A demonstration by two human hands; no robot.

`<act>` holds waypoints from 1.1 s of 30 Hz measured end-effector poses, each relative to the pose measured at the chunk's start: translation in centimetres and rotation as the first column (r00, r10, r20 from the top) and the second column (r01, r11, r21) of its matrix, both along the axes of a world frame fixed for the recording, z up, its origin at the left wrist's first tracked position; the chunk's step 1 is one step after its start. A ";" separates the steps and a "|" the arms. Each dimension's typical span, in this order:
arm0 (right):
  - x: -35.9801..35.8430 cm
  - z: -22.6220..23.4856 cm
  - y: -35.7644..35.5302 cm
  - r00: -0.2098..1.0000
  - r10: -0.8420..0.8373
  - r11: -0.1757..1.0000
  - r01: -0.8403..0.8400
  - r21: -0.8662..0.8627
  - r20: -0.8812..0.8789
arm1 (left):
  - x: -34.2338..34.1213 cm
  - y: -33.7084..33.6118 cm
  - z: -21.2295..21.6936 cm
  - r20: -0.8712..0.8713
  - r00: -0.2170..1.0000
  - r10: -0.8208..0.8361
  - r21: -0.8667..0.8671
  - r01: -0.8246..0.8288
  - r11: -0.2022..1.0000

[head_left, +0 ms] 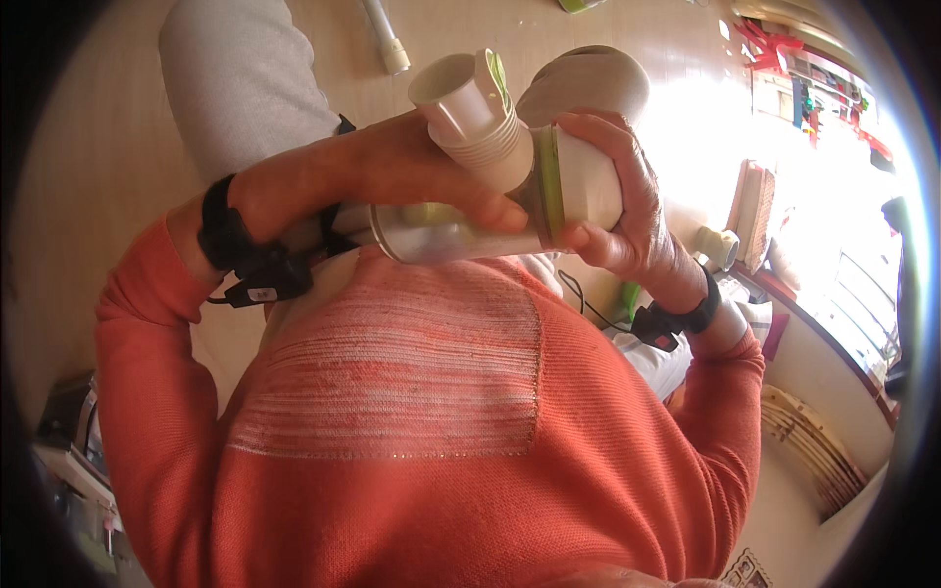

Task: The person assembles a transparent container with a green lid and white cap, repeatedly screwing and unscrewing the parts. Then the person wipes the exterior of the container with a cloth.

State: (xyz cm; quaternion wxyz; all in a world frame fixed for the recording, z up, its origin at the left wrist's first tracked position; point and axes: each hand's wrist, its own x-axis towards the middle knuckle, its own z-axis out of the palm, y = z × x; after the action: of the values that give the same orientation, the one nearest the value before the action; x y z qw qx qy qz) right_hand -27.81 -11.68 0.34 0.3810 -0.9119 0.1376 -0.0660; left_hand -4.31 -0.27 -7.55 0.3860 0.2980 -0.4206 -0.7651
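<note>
Nearest to the camera, orange knitted sweater (637, 470) with pale striped panel (412, 382) on its front. Just beyond, left hand (402, 162) curled around the handheld device (549, 201), partly hidden by the ribbed tube (490, 142), with thumb lying toward the joint; right hand (637, 206) closed over the white rounded end (588, 186), just beside the green band (551, 162). Both hands so occupied, device held crosswise above the lap, clear body (421, 240) to the left, open tube mouth upward.

As judged, step in hand: working at the joint near the green band; whether loosening, fastening or only holding, cannot tell. For next move, probably needed: steady grip on the body by the left, even force by the right, without tilting.

Farther out, pale trouser legs (235, 88) and light brown floor (108, 186), with white pipe (390, 44) lying beyond the knees. To the right, strong glare over the floor, red ribbon-like decoration (767, 47), pale roll-shaped object (718, 248). At lower left, dark stacked things (67, 412), too dim to identify.
</note>
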 end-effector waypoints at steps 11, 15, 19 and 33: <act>0.9 -1.8 -0.6 0.995 0.055 0.998 -0.059 0.038 0.082 | -0.5 0.6 -0.7 0.017 0.992 0.122 -0.024 -0.121 0.992; 0.7 -1.8 -0.3 0.994 0.031 0.999 -0.034 0.028 0.102 | -0.7 0.8 -0.5 0.074 0.983 0.168 -0.066 -0.163 0.984; 0.6 -1.7 0.1 0.993 -0.048 0.991 0.034 0.130 0.105 | -0.9 0.9 -0.4 0.094 0.974 0.207 -0.087 -0.199 0.976; 0.9 -1.5 -0.6 0.985 0.081 0.992 -0.094 0.085 0.150 | -0.5 1.4 -0.9 0.019 0.993 0.119 -0.039 -0.118 0.992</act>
State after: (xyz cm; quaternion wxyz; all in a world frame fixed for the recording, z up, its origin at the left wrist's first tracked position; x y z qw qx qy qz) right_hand -26.95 -12.31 -1.21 0.4339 -0.8914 0.0719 -0.1097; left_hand -4.84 1.13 -8.46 0.4319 0.3232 -0.4208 -0.7294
